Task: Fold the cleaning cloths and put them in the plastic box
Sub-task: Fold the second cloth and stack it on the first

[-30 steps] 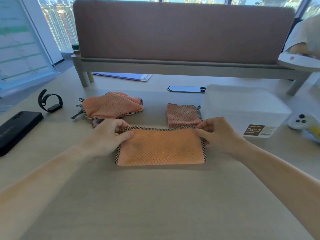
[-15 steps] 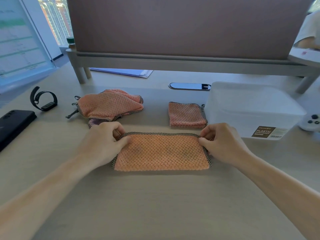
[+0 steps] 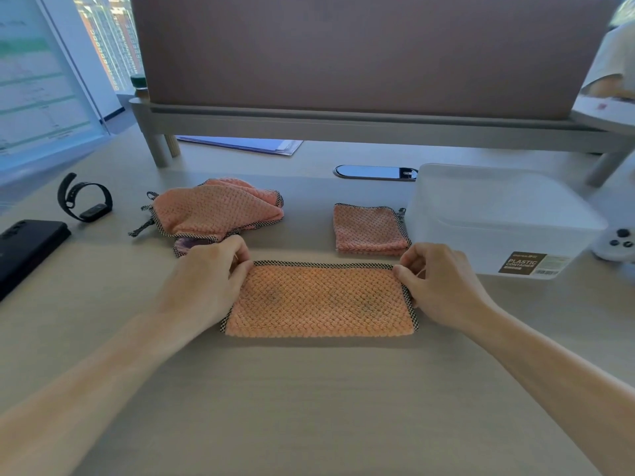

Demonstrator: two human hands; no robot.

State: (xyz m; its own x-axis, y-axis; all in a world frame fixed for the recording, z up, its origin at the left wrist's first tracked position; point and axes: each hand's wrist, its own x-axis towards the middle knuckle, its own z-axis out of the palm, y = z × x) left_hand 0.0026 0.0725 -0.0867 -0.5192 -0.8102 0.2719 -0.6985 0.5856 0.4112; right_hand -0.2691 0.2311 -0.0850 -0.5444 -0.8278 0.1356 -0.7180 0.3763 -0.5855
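Note:
An orange cleaning cloth (image 3: 319, 304) with a checked black-and-white border lies folded in half, flat on the table in front of me. My left hand (image 3: 206, 280) pinches its far left corner. My right hand (image 3: 436, 283) pinches its far right corner. A small folded orange cloth (image 3: 369, 230) lies just behind, beside the plastic box. A loose heap of orange cloths (image 3: 216, 209) sits at the left rear. The white translucent plastic box (image 3: 494, 218) with its lid on stands at the right.
A black phone (image 3: 27, 249) and a black wristband (image 3: 86, 199) lie at the left. A white controller (image 3: 615, 243) sits right of the box. A brown divider on a grey raised shelf (image 3: 343, 121) closes the rear, with papers (image 3: 247, 144) under it.
The upper layer's far edge has come down flat and the folded cloth now lies squared on the table. Both hands stay at the far corners.

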